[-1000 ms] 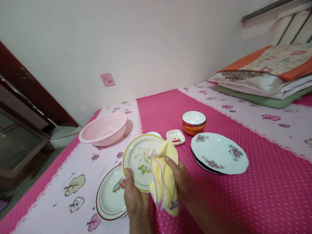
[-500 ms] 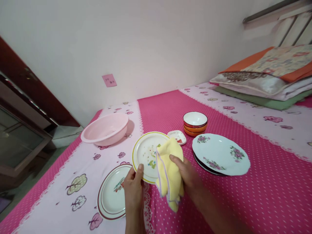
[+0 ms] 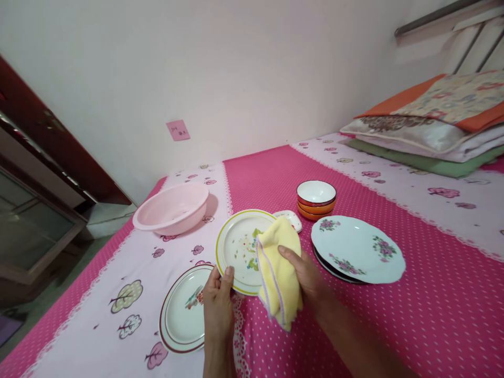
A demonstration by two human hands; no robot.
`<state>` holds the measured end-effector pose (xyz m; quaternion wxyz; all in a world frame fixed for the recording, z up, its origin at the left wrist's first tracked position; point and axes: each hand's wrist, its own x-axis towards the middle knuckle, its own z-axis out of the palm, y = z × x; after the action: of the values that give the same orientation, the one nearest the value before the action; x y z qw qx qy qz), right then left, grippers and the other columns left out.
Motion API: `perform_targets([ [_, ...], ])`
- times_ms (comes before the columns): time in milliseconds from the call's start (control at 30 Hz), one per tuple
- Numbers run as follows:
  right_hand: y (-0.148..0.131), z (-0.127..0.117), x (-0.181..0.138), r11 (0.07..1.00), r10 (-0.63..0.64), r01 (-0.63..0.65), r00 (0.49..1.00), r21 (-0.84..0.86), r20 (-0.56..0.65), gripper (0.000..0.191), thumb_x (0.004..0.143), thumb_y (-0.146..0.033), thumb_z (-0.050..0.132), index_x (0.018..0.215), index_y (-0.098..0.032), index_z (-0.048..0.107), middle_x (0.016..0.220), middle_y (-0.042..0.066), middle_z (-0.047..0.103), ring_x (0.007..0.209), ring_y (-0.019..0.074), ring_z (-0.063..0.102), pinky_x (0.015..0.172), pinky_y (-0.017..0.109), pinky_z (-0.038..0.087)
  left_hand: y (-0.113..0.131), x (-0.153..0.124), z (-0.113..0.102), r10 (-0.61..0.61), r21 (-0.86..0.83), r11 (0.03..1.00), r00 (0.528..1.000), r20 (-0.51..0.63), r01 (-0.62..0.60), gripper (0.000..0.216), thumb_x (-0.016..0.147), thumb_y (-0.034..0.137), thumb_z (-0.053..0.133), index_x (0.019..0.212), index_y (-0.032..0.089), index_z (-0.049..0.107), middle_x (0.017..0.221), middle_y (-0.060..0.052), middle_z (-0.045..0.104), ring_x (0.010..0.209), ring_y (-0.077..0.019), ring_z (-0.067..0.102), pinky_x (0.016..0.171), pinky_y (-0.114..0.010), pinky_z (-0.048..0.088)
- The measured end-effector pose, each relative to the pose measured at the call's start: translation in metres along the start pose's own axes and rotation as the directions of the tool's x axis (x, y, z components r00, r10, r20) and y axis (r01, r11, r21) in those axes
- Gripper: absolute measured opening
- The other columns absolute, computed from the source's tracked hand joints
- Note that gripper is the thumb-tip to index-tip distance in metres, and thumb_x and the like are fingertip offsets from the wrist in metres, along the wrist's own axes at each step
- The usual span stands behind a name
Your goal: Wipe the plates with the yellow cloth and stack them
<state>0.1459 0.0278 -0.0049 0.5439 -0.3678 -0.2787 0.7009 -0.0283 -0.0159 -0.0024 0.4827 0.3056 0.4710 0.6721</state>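
Observation:
My left hand (image 3: 218,304) grips the near rim of a yellow-rimmed flowered plate (image 3: 238,247), holding it tilted above the bed. My right hand (image 3: 305,275) is closed on a folded yellow cloth (image 3: 277,270) that presses against the plate's right side and hangs below it. A red-rimmed plate (image 3: 181,310) lies flat on the cover just left of my left hand. A small white dish (image 3: 293,218) peeks out behind the cloth.
A pink basin (image 3: 171,207) sits at the back left. Stacked orange bowls (image 3: 316,198) and a pile of rose-patterned plates (image 3: 356,249) lie to the right on the pink dotted cover (image 3: 433,304). Folded bedding (image 3: 429,123) is at the far right; a wooden cabinet (image 3: 35,173) stands left.
The plate and both hands have shifted slightly right and away. My left hand's grip has slid along the plate's near rim, and the cloth has moved a little lower on the plate.

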Motion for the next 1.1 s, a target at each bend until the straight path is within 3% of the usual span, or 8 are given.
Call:
perform_targets([
  [233, 0.046, 0.028, -0.024, 0.998, 0.066, -0.069, 0.982, 0.014, 0.176, 0.048, 0.078, -0.043, 0.078, 0.119, -0.02, 0.069, 0.113, 0.011, 0.079, 0.099, 0.0317, 0.077, 0.087, 0.04, 0.062, -0.002, -0.001, 0.007, 0.013, -0.017, 1.0, 0.982, -0.189, -0.017, 0.04, 0.078, 0.04, 0.087, 0.109, 0.021, 0.071, 0.101, -0.006, 0.081, 0.095, -0.0247, 0.076, 0.087, -0.035, 0.058],
  [400, 0.028, 0.014, -0.024, 0.902, 0.179, 0.051, 0.859, -0.429, 0.48, 0.041, 0.078, -0.031, 0.073, 0.117, -0.02, 0.074, 0.112, 0.008, 0.08, 0.101, 0.0305, 0.075, 0.085, 0.038, 0.061, -0.001, 0.004, 0.001, 0.071, -0.093, 0.99, 0.948, -0.311, -0.104, 0.033, 0.077, 0.039, 0.086, 0.099, 0.022, 0.068, 0.094, -0.004, 0.078, 0.095, -0.0242, 0.074, 0.088, -0.037, 0.057],
  [467, 0.006, 0.006, -0.021, 0.807, 0.145, 0.165, 0.875, -0.567, 0.461, 0.043, 0.079, -0.031, 0.073, 0.12, -0.02, 0.072, 0.114, 0.008, 0.079, 0.104, 0.0305, 0.074, 0.085, 0.038, 0.061, -0.002, 0.007, 0.0, 0.092, -0.14, 0.979, 0.934, -0.346, -0.148, 0.035, 0.074, 0.039, 0.087, 0.097, 0.021, 0.068, 0.09, -0.002, 0.076, 0.087, -0.021, 0.073, 0.08, -0.033, 0.058],
  [567, -0.025, -0.003, -0.018, 0.563, -0.159, 0.302, 0.953, -0.769, 0.258, 0.056, 0.083, -0.041, 0.074, 0.134, -0.021, 0.061, 0.12, 0.01, 0.076, 0.102, 0.0303, 0.073, 0.086, 0.04, 0.059, -0.004, 0.01, -0.002, 0.14, -0.1, 0.976, 0.91, -0.389, -0.193, 0.038, 0.071, 0.04, 0.089, 0.095, 0.018, 0.069, 0.081, 0.001, 0.072, 0.064, -0.0126, 0.064, 0.058, -0.023, 0.05],
  [667, -0.035, -0.011, -0.014, 0.155, -0.38, 0.295, 0.899, -0.943, 0.218, 0.051, 0.091, -0.047, 0.069, 0.132, -0.019, 0.061, 0.12, 0.016, 0.073, 0.103, 0.0351, 0.072, 0.088, 0.046, 0.056, -0.004, 0.013, -0.005, 0.163, -0.096, 0.969, 0.886, -0.435, -0.226, 0.038, 0.069, 0.039, 0.089, 0.093, 0.017, 0.069, 0.075, 0.003, 0.069, 0.052, -0.0076, 0.054, 0.048, -0.019, 0.043],
  [800, -0.008, -0.016, -0.008, -0.199, -0.176, 0.337, 0.911, -0.92, 0.372, 0.057, 0.082, -0.038, 0.084, 0.13, -0.012, 0.068, 0.133, 0.023, 0.068, 0.123, 0.0433, 0.063, 0.105, 0.058, 0.048, -0.005, 0.017, -0.013, 0.156, -0.128, 0.958, 0.84, -0.52, -0.257, 0.03, 0.072, 0.03, 0.085, 0.093, 0.016, 0.069, 0.077, 0.004, 0.069, 0.05, -0.0063, 0.052, 0.046, -0.018, 0.043],
  [900, 0.022, -0.009, -0.009, -0.22, -0.075, 0.397, 0.904, -0.891, 0.421, 0.078, 0.081, -0.033, 0.087, 0.148, -0.009, 0.056, 0.155, 0.024, 0.052, 0.141, 0.0433, 0.05, 0.118, 0.061, 0.039, -0.005, 0.019, -0.018, 0.155, -0.132, 0.955, 0.826, -0.542, -0.266, 0.027, 0.074, 0.025, 0.082, 0.096, 0.016, 0.068, 0.08, 0.003, 0.07, 0.053, -0.0074, 0.055, 0.044, -0.018, 0.041],
  [1100, 0.067, -0.007, -0.01, -0.102, -0.003, 0.584, 0.81, -0.805, 0.587, 0.072, 0.093, -0.04, 0.074, 0.153, -0.007, 0.052, 0.161, 0.022, 0.046, 0.154, 0.0366, 0.036, 0.131, 0.057, 0.02, -0.007, 0.019, -0.017, 0.122, -0.162, 0.959, 0.855, -0.503, -0.232, 0.027, 0.073, 0.027, 0.084, 0.091, 0.017, 0.067, 0.084, 0.001, 0.073, 0.059, -0.0089, 0.059, 0.047, -0.018, 0.042],
])
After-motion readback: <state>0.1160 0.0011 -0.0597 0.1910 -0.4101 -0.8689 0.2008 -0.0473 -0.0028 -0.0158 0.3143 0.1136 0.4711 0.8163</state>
